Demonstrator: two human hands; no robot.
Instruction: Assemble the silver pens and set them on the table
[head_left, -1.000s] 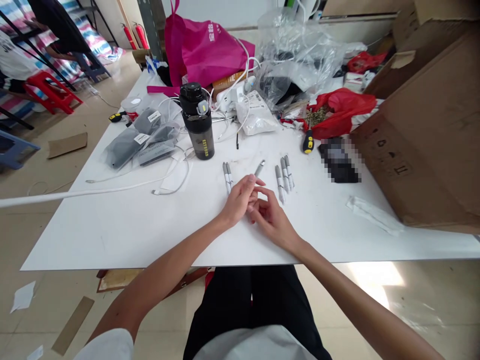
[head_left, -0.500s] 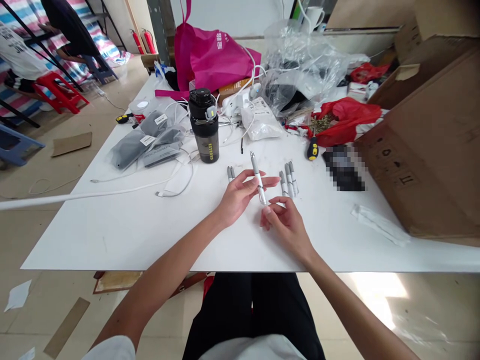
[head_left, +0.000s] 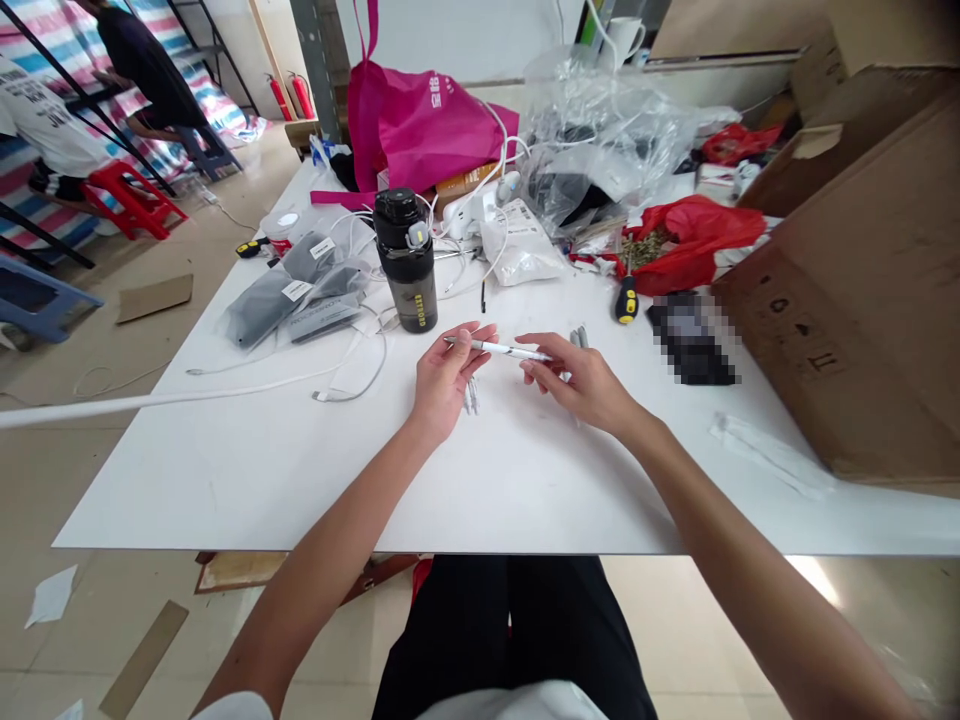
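Note:
A white pen (head_left: 501, 349) lies level in the air between my two hands, above the white table (head_left: 300, 450). My left hand (head_left: 442, 378) pinches its left end and my right hand (head_left: 581, 378) pinches its right end. Two more white pens (head_left: 471, 394) lie on the table just under my left hand. Other pens (head_left: 578, 337) peek out behind my right hand, mostly hidden by it.
A black bottle (head_left: 407, 262) stands just beyond my left hand. Grey pouches (head_left: 289, 290), white cables (head_left: 247, 382), a yellow-handled screwdriver (head_left: 624, 297), a pink bag (head_left: 424, 125), plastic bags and a large cardboard box (head_left: 862, 290) crowd the far and right side. People sit at the far left.
The pen has turned from upright to level, and my right hand has moved up to its right end. The view has shifted slightly.

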